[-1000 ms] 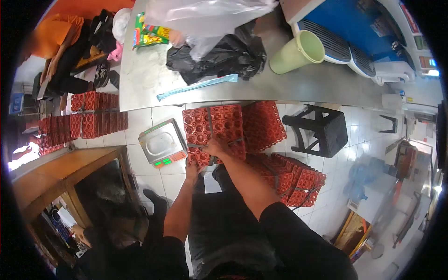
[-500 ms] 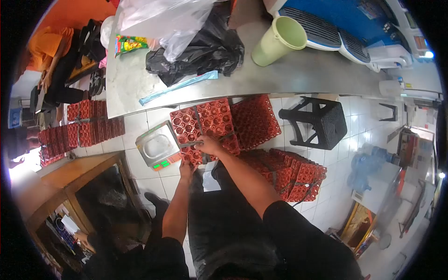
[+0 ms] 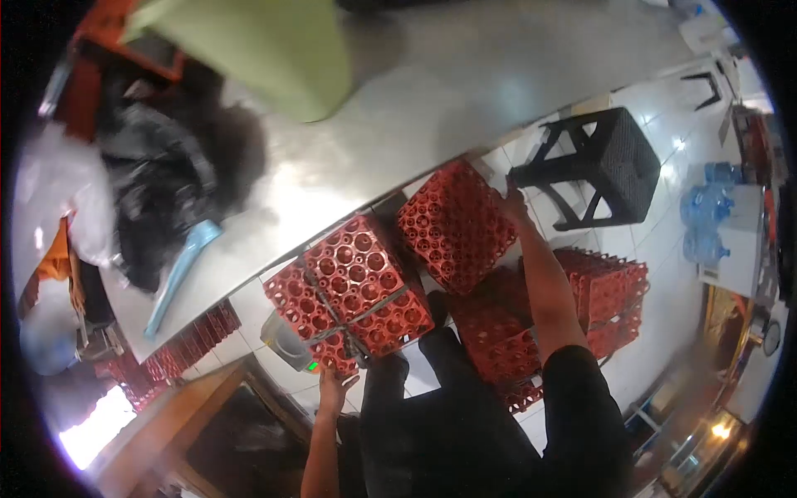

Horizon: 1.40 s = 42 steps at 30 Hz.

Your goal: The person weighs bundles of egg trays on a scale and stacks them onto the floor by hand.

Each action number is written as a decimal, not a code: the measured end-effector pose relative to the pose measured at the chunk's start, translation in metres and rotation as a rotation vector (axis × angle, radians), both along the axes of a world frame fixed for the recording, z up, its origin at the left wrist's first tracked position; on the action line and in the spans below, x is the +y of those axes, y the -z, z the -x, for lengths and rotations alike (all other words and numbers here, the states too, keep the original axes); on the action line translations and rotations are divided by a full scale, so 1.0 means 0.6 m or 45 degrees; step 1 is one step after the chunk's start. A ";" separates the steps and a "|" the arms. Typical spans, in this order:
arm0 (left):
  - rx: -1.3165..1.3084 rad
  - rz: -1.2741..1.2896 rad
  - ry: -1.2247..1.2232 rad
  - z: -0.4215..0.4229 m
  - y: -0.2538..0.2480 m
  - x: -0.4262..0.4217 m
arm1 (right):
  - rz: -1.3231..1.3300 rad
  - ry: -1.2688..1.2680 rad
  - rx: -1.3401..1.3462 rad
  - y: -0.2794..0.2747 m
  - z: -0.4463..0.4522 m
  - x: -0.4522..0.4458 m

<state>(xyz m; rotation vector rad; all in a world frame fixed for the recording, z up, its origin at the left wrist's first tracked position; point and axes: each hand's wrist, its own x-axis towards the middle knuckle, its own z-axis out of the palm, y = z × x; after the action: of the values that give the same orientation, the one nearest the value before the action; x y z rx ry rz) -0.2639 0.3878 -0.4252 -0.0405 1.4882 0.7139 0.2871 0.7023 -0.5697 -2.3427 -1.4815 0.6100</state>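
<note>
A strapped stack of red egg trays [image 3: 357,274] stands in front of my legs, with dark cord crossing over its top. My left hand [image 3: 334,388] is at the stack's near left corner, its fingers partly spread against the edge. My right hand [image 3: 512,206] reaches to the right side of a second red tray stack [image 3: 457,224]; its fingers are small and blurred, so their grip cannot be made out. More red tray stacks [image 3: 602,290] lie to the right. The scale [image 3: 286,344] is partly hidden behind the first stack.
A metal counter [image 3: 432,100] crosses the upper view, bearing a green bucket [image 3: 266,54], a black bag [image 3: 158,183] and a light-blue strip [image 3: 178,278]. A black stool [image 3: 610,170] lies at the right. A wooden cabinet [image 3: 166,423] is at lower left.
The view has swung to the right. My right hand has left the cord on the first stack and moved right to the second stack. My left hand stays at the first stack's corner.
</note>
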 end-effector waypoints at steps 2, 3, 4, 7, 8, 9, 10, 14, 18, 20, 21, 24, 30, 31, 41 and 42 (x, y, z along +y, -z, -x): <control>0.069 -0.034 0.134 -0.008 -0.012 0.008 | 0.228 -0.127 0.167 0.053 0.011 0.011; 0.076 -0.019 0.109 -0.019 -0.026 0.016 | 0.306 -0.160 0.229 0.068 0.021 0.016; 0.090 -0.011 0.131 -0.022 -0.022 0.018 | 0.386 -0.100 0.166 0.057 0.040 0.029; 0.180 0.087 0.161 -0.032 -0.037 0.034 | 0.430 -0.159 0.218 0.021 0.039 0.045; 0.180 0.076 0.161 -0.031 -0.031 0.045 | 0.381 -0.289 0.305 0.015 0.026 0.058; 0.173 0.149 0.172 -0.023 -0.028 0.051 | 0.382 -0.287 0.301 0.033 0.013 0.059; 0.166 0.228 0.180 -0.013 -0.025 0.052 | 0.417 -0.250 0.347 0.078 -0.003 0.056; 0.117 0.034 0.276 0.013 -0.032 0.088 | 0.598 -0.236 0.259 0.023 0.008 0.051; 0.071 -0.135 0.136 0.039 0.008 0.083 | 0.537 -0.142 0.543 0.091 -0.027 -0.033; 0.175 -0.039 0.164 0.046 0.001 0.084 | 0.435 -0.085 0.626 0.097 -0.027 -0.085; 0.274 0.053 0.192 0.046 0.001 0.087 | 0.435 -0.081 0.622 0.099 -0.026 -0.107; 0.199 -0.036 0.276 0.055 -0.002 0.091 | 0.230 0.069 0.542 0.088 -0.027 -0.140; 0.122 -0.038 0.236 0.029 -0.024 0.104 | 0.376 -0.041 0.559 0.099 -0.055 -0.125; 0.122 -0.048 0.259 0.024 -0.030 0.109 | 0.331 -0.049 0.520 0.084 -0.047 -0.117; -0.043 -0.243 0.607 0.041 -0.065 0.140 | 0.206 -0.150 0.082 -0.039 0.006 -0.062; -0.076 -0.323 0.651 0.038 -0.072 0.145 | 0.199 -0.151 0.081 -0.065 0.018 -0.058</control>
<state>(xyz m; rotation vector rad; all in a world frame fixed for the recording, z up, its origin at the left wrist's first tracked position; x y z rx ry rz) -0.2864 0.4749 -0.3821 0.4912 1.2667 0.4719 0.2763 0.6675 -0.5309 -2.3373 -1.6055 0.8514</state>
